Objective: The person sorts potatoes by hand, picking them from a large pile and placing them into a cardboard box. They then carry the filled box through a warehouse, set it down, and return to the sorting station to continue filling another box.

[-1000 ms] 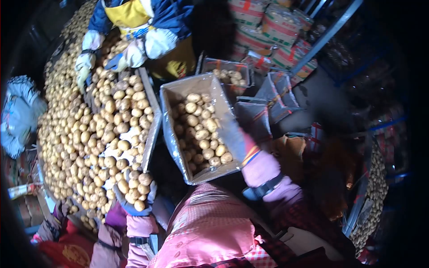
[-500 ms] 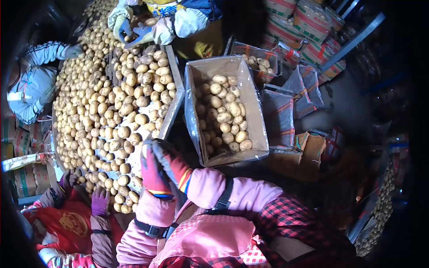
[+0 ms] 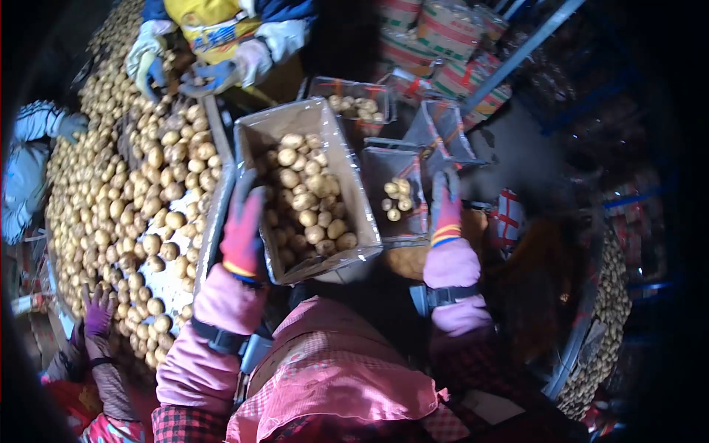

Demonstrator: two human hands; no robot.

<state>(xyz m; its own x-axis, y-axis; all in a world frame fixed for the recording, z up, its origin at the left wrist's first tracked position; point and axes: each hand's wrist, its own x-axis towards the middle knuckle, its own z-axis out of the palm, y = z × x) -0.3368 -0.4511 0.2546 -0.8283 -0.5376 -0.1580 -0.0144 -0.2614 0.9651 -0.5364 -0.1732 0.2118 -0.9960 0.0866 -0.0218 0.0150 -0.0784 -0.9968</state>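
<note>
Both hands split apart: left hand (image 3: 242, 235) clamps the heavy potato box (image 3: 304, 193) wall, right hand (image 3: 445, 210) grabs the smaller floppy bag-lined box (image 3: 397, 199) rim; lift from underneath.

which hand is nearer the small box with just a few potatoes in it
Right. The right hand sits at the right edge of the small box. The left hand is on the far side of the big potato box, gripping its left wall.

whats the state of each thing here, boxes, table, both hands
big cardboard box: open, lined, roughly half full of potatoes
smaller box: open, a few potatoes at the bottom
sorting table: heaped with potatoes
left hand: gloved, on the big box's left wall
right hand: gloved, at the smaller box's right edge
</note>
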